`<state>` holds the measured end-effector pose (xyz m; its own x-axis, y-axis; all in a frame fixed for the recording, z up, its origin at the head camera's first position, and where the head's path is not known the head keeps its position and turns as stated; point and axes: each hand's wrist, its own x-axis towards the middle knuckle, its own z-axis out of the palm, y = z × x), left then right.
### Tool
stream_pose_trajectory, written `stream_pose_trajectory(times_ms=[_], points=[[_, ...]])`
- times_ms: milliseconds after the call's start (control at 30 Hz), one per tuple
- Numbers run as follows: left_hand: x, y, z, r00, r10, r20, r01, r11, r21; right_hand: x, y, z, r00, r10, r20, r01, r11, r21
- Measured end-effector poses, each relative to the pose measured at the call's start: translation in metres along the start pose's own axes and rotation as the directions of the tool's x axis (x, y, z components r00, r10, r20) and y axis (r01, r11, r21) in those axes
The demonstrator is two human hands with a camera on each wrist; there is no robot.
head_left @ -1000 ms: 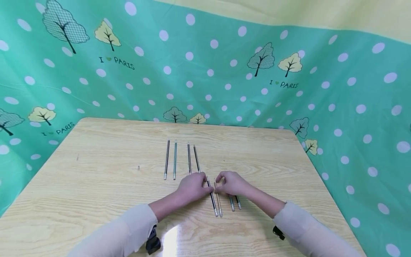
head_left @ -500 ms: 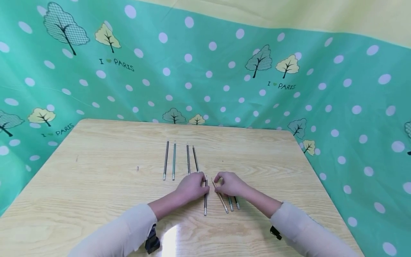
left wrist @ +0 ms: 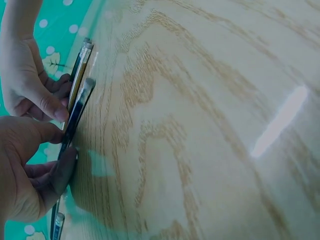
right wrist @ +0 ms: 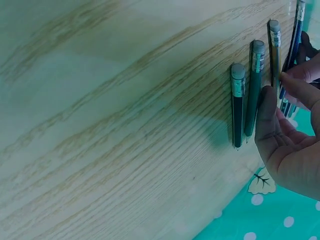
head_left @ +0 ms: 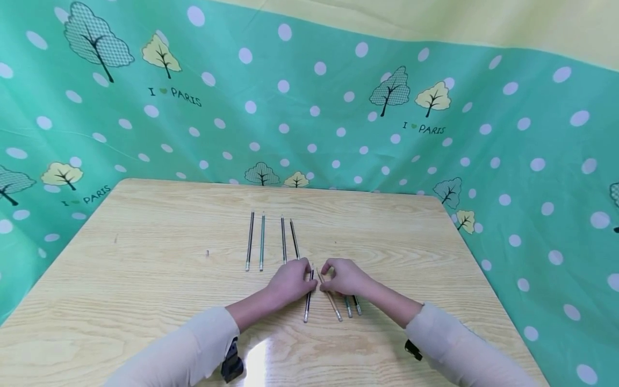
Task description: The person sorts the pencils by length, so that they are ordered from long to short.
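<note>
In the head view my left hand [head_left: 288,280] pinches a dark pencil [head_left: 307,310] between thumb and fingers. Close beside it, my right hand [head_left: 349,277] pinches a yellow pencil [head_left: 333,306]. Both pencils have their eraser ends toward me; these ends spread apart while the tips nearly meet. Partly under the right hand lie a teal pencil [head_left: 348,307] and a black pencil [head_left: 357,305]. From the right wrist, the teal pencil [right wrist: 254,97] and black pencil [right wrist: 238,112] lie side by side next to my fingers. The left wrist view shows the dark pencil [left wrist: 79,107] between my left thumb and fingers.
Beyond my left hand, several pencils lie roughly lengthwise on the wooden table [head_left: 145,269]: a dark pencil [head_left: 250,242], a teal pencil [head_left: 263,242], another dark pencil [head_left: 283,239] and a black one. A green dotted cloth [head_left: 309,118] hangs behind the table.
The two held pencils lay nearly parallel a second ago. The dark pencil's eraser end has swung left and the yellow one's slightly right. Both hands stay nearly in place.
</note>
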<state>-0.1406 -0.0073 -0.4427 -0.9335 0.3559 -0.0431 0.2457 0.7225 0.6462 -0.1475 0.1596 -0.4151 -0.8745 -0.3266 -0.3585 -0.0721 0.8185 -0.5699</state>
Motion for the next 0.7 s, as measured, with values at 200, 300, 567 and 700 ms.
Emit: stream_pose_trajectory(times_ms=[200, 300, 567, 700], points=[[0.0007, -0.0039, 0.0020, 1.000, 0.004, -0.010, -0.005, 0.999, -0.047, 0.0004, -0.0031, 0.0020, 1.000, -0.028, -0.006, 0.028, 1.000, 0.004], [0.0007, -0.0047, 0.0010, 1.000, 0.001, -0.010, -0.002, 0.998, -0.069, 0.0007, -0.0045, 0.0021, 0.999, -0.042, -0.019, 0.041, 0.999, -0.013], [0.0005, -0.0072, -0.0019, 1.000, -0.019, 0.009, 0.020, 0.984, -0.175, 0.0034, -0.0040, 0.0029, 0.999, -0.043, -0.030, 0.042, 0.999, -0.021], [-0.0004, -0.0086, -0.0031, 0.998, -0.043, 0.042, 0.053, 0.966, -0.254, 0.0032, -0.0038, 0.0030, 0.999, -0.032, -0.014, 0.032, 0.999, -0.011]])
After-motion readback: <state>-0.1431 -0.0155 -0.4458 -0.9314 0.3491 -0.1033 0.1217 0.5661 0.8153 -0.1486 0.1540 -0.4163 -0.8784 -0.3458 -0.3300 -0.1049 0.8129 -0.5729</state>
